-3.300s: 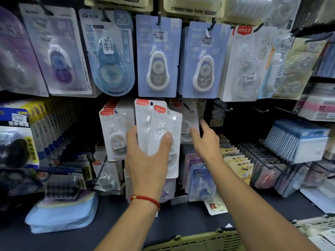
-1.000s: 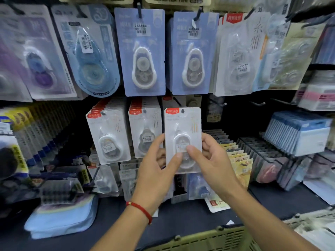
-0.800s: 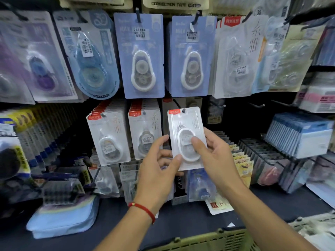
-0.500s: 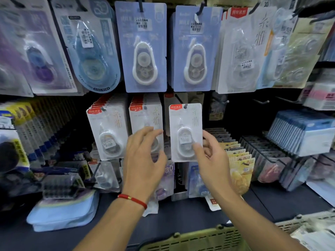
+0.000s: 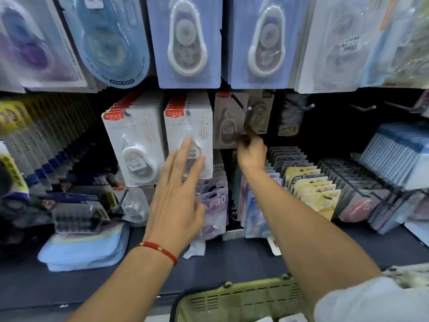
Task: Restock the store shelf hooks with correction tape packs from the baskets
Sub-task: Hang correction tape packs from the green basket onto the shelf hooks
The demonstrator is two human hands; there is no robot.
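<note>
A slatted green plastic basket sits nearest. The left hand, fingers now straight, touches the glossy white blister packs. Farther back, the right hand pinches the correction tape pack, pushed deep along the metal hook

I saw two bare forearms reaching in from the near edge. The left hand had a thin red cord bracelet at its wrist, strung with one small gold bead. The right hand wore nothing at the wrist; its arm ended in a pale light-blue sleeve near the elbow.
</note>
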